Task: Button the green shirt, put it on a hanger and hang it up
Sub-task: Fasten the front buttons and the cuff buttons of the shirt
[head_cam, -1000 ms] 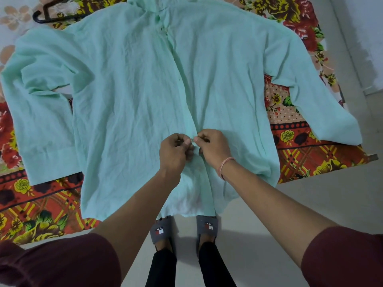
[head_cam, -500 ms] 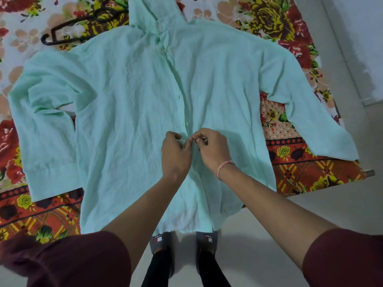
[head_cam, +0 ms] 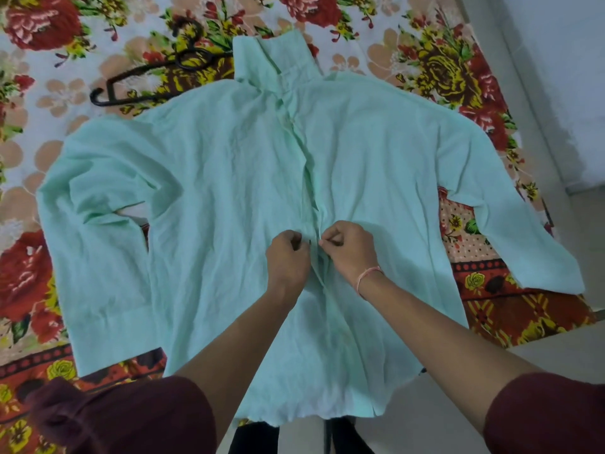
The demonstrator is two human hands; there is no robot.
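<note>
The person wears a dark maroon fabric top with long sleeves. The left sleeve (head_cam: 131, 417) is pushed up into thick, rounded folds well behind the left hand (head_cam: 288, 257), so the forearm is bare. The right sleeve (head_cam: 550, 417) ends with a smoother edge well behind the right hand (head_cam: 352, 247). Just behind the right hand, a thin pinkish-orange thread bracelet (head_cam: 368, 275) circles the wrist. Far below both hands, black trouser legs (head_cam: 252, 439) show.

Shirt (head_cam: 212, 191) on bedsheet (head_cam: 425, 44); hanger (head_cam: 140, 71) behind-left, perhaps partly under it.
</note>
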